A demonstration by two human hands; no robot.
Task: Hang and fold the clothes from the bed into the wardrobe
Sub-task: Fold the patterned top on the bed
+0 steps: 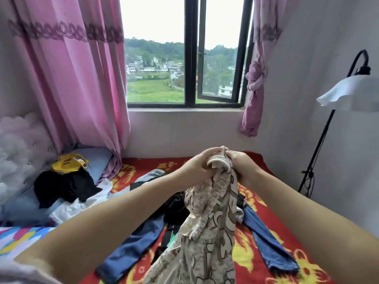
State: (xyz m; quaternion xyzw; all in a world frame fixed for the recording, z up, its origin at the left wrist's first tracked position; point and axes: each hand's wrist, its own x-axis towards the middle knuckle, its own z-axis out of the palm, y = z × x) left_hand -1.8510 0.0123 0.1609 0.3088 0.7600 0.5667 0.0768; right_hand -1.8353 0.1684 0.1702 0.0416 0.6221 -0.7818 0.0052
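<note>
Both hands are holding up a cream patterned garment [213, 212] above the middle of the bed [272, 214]. The left hand [196, 167] is gripping the top of the cloth with its fingers curled round a bunched fold, and the right hand [242, 167] is pinching the same top edge just beside it, fingers clamped on the fabric. The two hands are almost touching, with the collar or hem peeking out between them. The rest of the garment is hanging down in loose folds toward the near edge of the bed.

The cloth is looking thin, light and very soft; it is drooping and crumpling under its own weight, so it is likely to slip into a heap unless held at two separated points. Shoulders or waistband corners would seem the best places to take hold, spreading the hands apart to open it flat for folding or hanging. Which part is being held now cannot be told for sure.

Under it, a pair of blue jeans [268, 242] is lying spread across the middle of the bed with dark clothes [176, 208] between the legs. Near the far left corner, a black garment [61, 187] and a yellow item [67, 162] are lying by the pillow [94, 158]. No wardrobe is showing.
</note>
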